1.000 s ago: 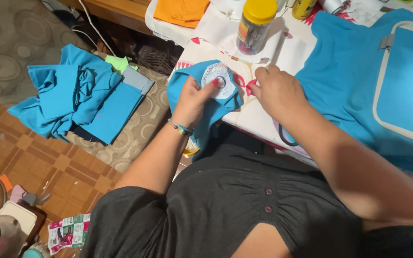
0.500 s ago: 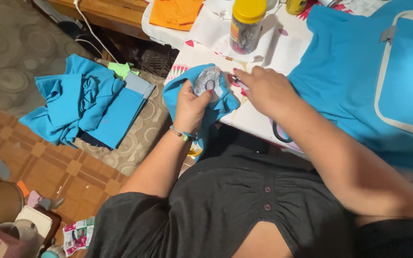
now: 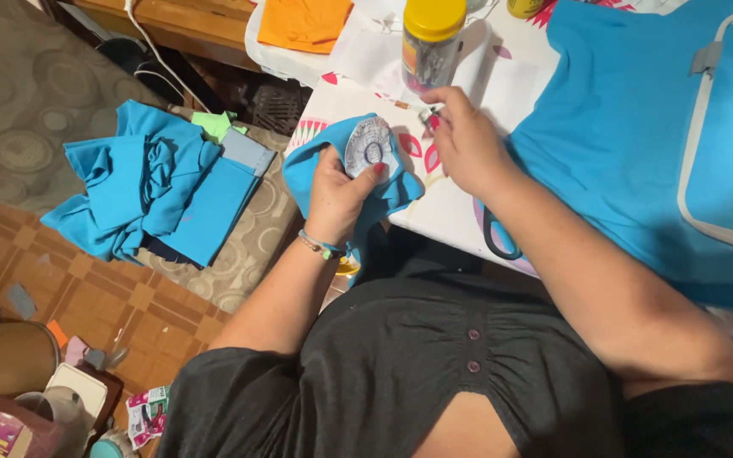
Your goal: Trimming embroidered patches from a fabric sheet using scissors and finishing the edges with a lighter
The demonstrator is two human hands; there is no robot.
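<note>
in the head view the left hand (image 3: 338, 191) is closed around a bunched piece of blue fabric (image 3: 324, 170), thumb pressing a round grey-white patch (image 3: 370, 147) flat on top of it, probably to hold the patch steady and face up at the edge of the table (image 3: 434, 216). the right hand (image 3: 467, 140) has its fingertips pinched on something small and thin (too small to tell what), just beside the patch and below a yellow-lidded jar (image 3: 431, 42). more blue fabric (image 3: 604, 127) lies under the right forearm, and folded blue cloth (image 3: 150, 191) sits well apart on the floor.
</note>
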